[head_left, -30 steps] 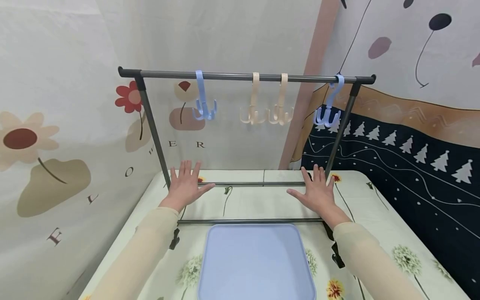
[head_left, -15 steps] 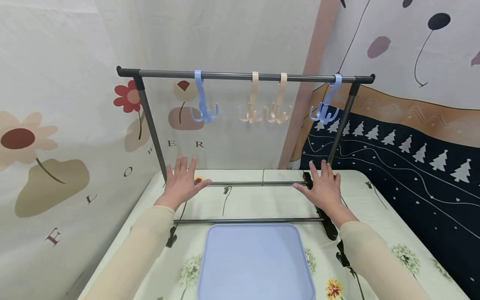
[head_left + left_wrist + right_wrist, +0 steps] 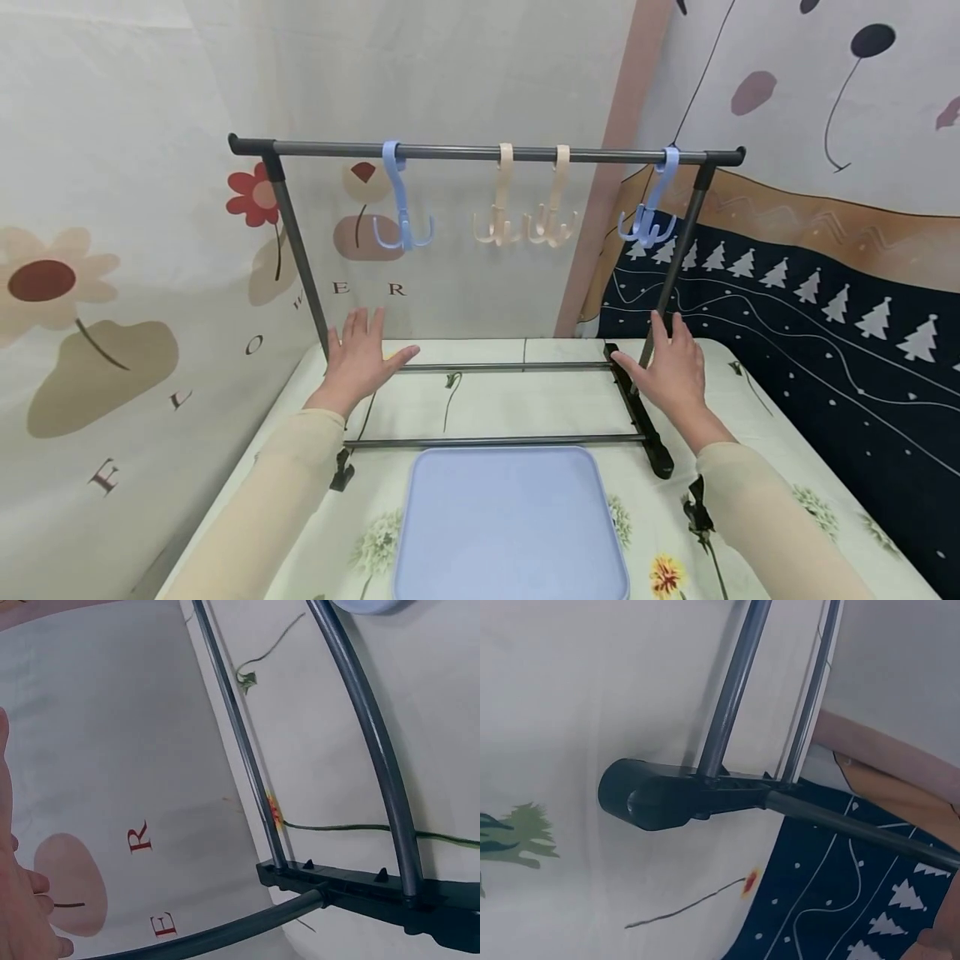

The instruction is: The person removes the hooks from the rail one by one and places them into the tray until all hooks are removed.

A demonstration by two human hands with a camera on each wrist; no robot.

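A dark grey metal rack [image 3: 450, 152] stands on the table. From its top bar hang a blue four-prong hook [image 3: 401, 196] at left, a beige hook [image 3: 503, 187], a second beige hook [image 3: 557, 187], and another blue hook [image 3: 654, 200] near the right end. My left hand [image 3: 356, 362] is raised beside the left post, fingers spread and holding nothing. Beside the right post my right hand [image 3: 672, 372] is held up the same way, overlapping the post's lower part in the head view. Wrist views show the rack's black feet [image 3: 375, 889] and only the edges of the hands.
A pale blue tray [image 3: 510, 525] lies on the flower-print tablecloth [image 3: 495, 404] in front of the rack's lower bars. Printed curtains [image 3: 450, 75] stand behind and at both sides. A black fabric with white trees [image 3: 795, 367] hangs at right.
Both hands have moved apart, the left slightly leftward and the right further rightward, uncovering the rack's right foot. The left blue hook has turned on the bar; the right blue hook has swung slightly left.
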